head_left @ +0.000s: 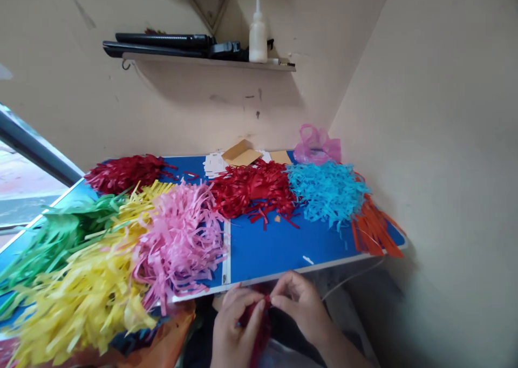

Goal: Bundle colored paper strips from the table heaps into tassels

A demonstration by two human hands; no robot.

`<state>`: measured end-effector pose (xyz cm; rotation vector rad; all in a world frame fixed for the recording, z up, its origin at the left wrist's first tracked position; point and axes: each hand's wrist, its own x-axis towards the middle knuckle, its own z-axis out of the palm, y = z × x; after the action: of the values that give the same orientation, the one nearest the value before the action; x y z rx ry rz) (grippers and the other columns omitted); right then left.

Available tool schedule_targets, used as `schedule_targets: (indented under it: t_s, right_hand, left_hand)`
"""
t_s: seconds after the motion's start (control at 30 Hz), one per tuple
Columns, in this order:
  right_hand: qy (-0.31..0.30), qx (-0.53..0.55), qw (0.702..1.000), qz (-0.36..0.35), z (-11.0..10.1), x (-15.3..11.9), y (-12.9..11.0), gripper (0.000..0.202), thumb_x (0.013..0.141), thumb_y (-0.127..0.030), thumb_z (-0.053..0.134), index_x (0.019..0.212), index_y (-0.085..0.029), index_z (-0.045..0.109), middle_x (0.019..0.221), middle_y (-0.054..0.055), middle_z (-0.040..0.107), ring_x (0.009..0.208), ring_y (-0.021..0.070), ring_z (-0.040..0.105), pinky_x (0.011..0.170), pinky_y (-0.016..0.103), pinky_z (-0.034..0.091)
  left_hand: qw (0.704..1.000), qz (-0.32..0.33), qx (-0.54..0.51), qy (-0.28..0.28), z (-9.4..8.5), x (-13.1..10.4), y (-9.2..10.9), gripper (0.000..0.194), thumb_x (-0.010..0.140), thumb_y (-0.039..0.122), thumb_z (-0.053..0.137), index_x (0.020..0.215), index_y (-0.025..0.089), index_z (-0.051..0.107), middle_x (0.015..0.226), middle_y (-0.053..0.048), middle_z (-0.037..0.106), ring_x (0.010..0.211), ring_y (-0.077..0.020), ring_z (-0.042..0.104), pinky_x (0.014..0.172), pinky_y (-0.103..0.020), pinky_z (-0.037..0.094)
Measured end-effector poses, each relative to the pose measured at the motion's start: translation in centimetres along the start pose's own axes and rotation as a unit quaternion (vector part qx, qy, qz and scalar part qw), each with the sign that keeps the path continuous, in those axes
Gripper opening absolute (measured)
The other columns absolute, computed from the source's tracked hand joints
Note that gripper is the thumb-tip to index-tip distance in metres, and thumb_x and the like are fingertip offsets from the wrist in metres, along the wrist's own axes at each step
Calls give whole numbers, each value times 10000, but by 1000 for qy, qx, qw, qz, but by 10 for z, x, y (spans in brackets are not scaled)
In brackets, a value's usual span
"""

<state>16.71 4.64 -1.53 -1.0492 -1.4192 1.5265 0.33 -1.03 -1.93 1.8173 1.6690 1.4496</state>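
Observation:
Just below the front edge of the blue table (275, 249), my left hand (238, 325) and my right hand (297, 303) meet over my lap. Both hands pinch a piece of dark red paper (263, 333), which hangs down between them and is partly hidden by my left fingers. A thin white string (352, 278) runs from near my right hand up toward the orange paper strips (374, 227). Closest to my left hand on the table lies a heap of pink fringed paper (180, 241).
Yellow (89, 287) and green fringed paper (68, 227) cover the left side. Red (257, 187) and light blue bunches (329, 190) lie farther back, near a brown box piece (242, 153) and a pink bag (318, 144). A wall shelf (210, 61) holds a white bottle (258, 39).

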Motion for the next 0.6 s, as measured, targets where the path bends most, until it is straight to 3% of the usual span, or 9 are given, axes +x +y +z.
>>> schedule_targets:
  t_s: [0.1, 0.27, 0.43, 0.6]
  right_hand:
    - [7, -52, 998, -21, 0, -3, -3, 52, 726, -180, 668, 714, -189, 618, 683, -3, 638, 661, 160, 595, 659, 269, 469]
    - [4, -160, 987, -30, -3, -5, -7, 71, 749, -130, 623, 737, -200, 623, 740, 7, 658, 765, 187, 626, 745, 298, 492]
    - [-18, -196, 979, -50, -6, -6, -7, 97, 759, -115, 604, 763, -210, 623, 803, 8, 668, 844, 197, 616, 807, 315, 474]
    - [-11, -253, 965, -68, -7, -9, -9, 100, 769, -112, 585, 751, -209, 602, 788, 2, 643, 856, 200, 593, 814, 320, 442]
  left_hand:
    - [998, 55, 34, -18, 0, 1, -1, 67, 871, 218, 624, 842, 272, 651, 753, 65, 712, 706, -121, 684, 972, -335, 448]
    - [989, 114, 80, -58, -4, 8, 1, 114, 854, 144, 598, 848, 256, 620, 756, 54, 702, 697, -124, 666, 1003, -378, 386]
    - [989, 95, 79, -77, -3, 8, 3, 112, 866, 150, 574, 838, 251, 611, 745, 49, 694, 700, -138, 669, 934, -384, 426]
    - [994, 46, 58, -81, 3, 2, 4, 107, 875, 180, 571, 793, 235, 611, 727, 25, 676, 700, -151, 649, 740, -308, 487]
